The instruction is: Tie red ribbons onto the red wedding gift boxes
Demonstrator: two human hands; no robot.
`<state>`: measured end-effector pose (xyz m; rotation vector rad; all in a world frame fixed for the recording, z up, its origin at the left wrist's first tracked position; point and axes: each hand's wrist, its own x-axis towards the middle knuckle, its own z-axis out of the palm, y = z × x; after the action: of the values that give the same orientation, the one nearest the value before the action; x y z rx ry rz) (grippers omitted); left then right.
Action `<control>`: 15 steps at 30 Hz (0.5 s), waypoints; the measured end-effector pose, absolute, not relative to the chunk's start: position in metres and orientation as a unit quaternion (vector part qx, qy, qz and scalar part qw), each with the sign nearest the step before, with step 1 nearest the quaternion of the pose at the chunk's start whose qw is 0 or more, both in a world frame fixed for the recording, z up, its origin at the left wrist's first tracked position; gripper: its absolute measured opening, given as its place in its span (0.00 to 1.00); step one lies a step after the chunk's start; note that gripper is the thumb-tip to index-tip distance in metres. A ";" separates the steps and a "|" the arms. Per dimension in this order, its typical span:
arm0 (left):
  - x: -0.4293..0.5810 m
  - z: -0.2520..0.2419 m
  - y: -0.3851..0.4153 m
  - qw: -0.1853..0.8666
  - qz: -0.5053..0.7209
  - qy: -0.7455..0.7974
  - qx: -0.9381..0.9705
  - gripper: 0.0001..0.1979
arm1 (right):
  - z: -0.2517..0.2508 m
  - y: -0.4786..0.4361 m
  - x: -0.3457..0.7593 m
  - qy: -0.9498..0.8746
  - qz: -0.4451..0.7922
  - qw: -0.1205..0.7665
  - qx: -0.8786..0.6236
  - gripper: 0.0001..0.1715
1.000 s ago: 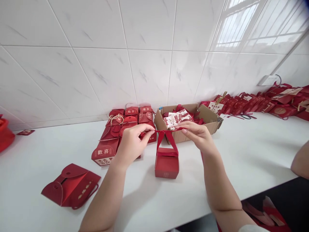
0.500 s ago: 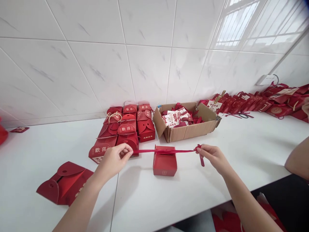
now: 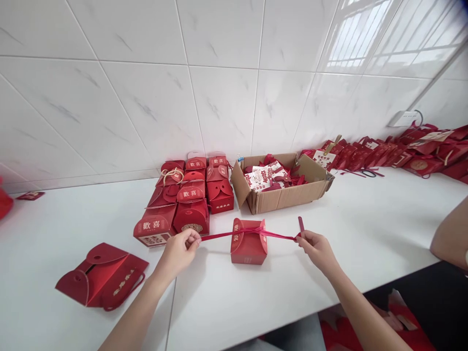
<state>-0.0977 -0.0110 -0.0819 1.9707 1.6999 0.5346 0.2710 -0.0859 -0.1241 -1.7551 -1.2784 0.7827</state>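
A small red box [image 3: 249, 251] sits on the white table with a red ribbon [image 3: 219, 236] across its top, where the ribbon bunches into a knot or loop. My left hand [image 3: 182, 251] pinches the ribbon's left end, near the stacked boxes. On the right, my right hand [image 3: 316, 248] pinches the other end, and a narrow dark red strip [image 3: 301, 224] sticks up from its fingers. The ribbon is stretched between both hands, dipping slightly outward from the box.
Several red boxes [image 3: 192, 195] stand in rows behind. An open cardboard box [image 3: 288, 201] holds cards and ribbons. A loose red box [image 3: 104, 280] lies left. More red boxes [image 3: 380, 153] line the wall. Another person's arm [image 3: 451, 234] is at right.
Both hands have lowered slightly toward me. The ribbon has drawn tighter at the middle of the box top, and the strip at my right hand now points up instead of down.
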 end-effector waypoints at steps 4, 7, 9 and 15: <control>-0.110 -0.095 -0.009 0.214 0.189 0.643 0.711 0.07 | -0.130 -0.093 0.279 -0.483 0.286 0.413 -0.717 0.18; -0.120 -0.104 -0.009 0.203 0.180 0.656 0.705 0.07 | -0.135 -0.098 0.283 -0.474 0.279 0.417 -0.724 0.18; -0.124 -0.108 -0.009 0.196 0.176 0.663 0.701 0.07 | -0.138 -0.099 0.284 -0.470 0.277 0.421 -0.725 0.19; -0.131 -0.110 -0.005 0.161 0.180 0.689 0.684 0.06 | -0.146 -0.099 0.281 -0.426 0.269 0.466 -0.728 0.18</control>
<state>-0.1311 -0.0054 -0.1103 1.9519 1.9661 0.5140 0.2809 -0.0991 -0.1460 -1.7871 -1.0447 0.6596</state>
